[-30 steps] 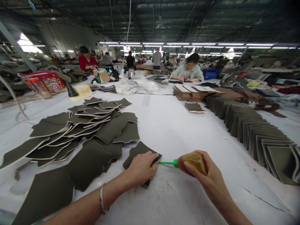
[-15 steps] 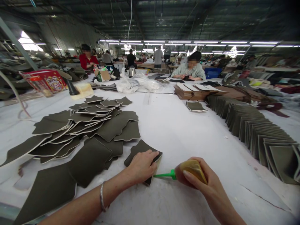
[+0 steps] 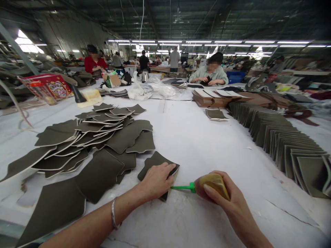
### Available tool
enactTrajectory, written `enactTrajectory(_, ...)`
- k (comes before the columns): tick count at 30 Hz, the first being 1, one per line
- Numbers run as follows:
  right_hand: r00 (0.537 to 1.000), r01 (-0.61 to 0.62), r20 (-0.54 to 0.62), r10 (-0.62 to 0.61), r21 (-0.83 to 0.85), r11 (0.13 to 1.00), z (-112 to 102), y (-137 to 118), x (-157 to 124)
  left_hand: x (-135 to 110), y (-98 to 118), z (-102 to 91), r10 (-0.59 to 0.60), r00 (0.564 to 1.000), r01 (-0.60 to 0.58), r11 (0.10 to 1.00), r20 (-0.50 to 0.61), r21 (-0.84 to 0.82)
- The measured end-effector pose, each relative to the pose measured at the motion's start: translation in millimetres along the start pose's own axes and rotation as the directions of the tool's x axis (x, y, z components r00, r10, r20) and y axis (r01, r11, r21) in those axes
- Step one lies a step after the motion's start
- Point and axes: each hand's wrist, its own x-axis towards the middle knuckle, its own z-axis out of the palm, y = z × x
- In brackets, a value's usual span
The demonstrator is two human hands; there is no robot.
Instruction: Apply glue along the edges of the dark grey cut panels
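Fingers of the left hand (image 3: 155,181) are pressed flat on a dark, matte, notched panel (image 3: 156,162); a soft amber glue bottle (image 3: 213,184) with green nozzle is gripped by the right hand (image 3: 222,198) beside it.

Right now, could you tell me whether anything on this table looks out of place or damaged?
Nothing near the hands stands out. The left hand presses a dark cut piece flat while the right hand holds a squeeze bottle, nozzle at its edge. Only the white table cover shows a crack-like line to the right.
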Motion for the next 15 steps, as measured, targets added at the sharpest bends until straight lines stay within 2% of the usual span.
enactTrajectory(3,0.997,0.003,0.081,-0.005,0.016,1.000,0,1,1,0,-1,1.1,0.002,1.000,-0.002,1.000,0.009,-0.002)
enactTrajectory(5,0.996,0.014,0.092,-0.014,0.007,1.000,-2,3,5,1,-1,1.5,0.001,1.000,-0.001,1.000,0.017,0.006)
enactTrajectory(11,0.987,0.062,-0.147,-0.070,-0.062,0.996,-10,12,24,3,0,0.9,-0.013,0.999,0.014,1.000,0.036,0.000)
enactTrajectory(13,0.992,0.071,-0.102,-0.076,-0.055,0.996,-10,12,23,3,-1,0.7,-0.008,0.999,0.008,1.000,0.035,-0.004)
enactTrajectory(15,0.997,0.082,0.002,-0.082,-0.028,0.996,-10,12,22,4,-1,0.6,-0.005,0.999,0.005,1.000,0.036,-0.005)
